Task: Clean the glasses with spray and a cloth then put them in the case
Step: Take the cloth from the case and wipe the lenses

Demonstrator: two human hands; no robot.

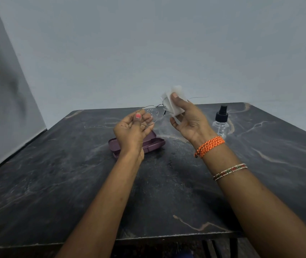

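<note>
Thin metal-framed glasses [153,113] are held up above the table's far middle. My left hand [132,132] grips the left lens rim, which carries small spray droplets. My right hand [187,119] holds a white cloth [174,101] folded around the right lens, thumb pressed on its front. One temple arm sticks out to the right past the cloth. The purple glasses case [153,143] lies open on the table just below and behind my left hand, partly hidden by it. A clear spray bottle [221,122] with a black pump top stands upright to the right of my right hand.
The dark marbled table [167,192] stretches from the near edge to a grey wall behind. A grey sheet hangs at the left. My right wrist wears an orange thread band and beaded bangles.
</note>
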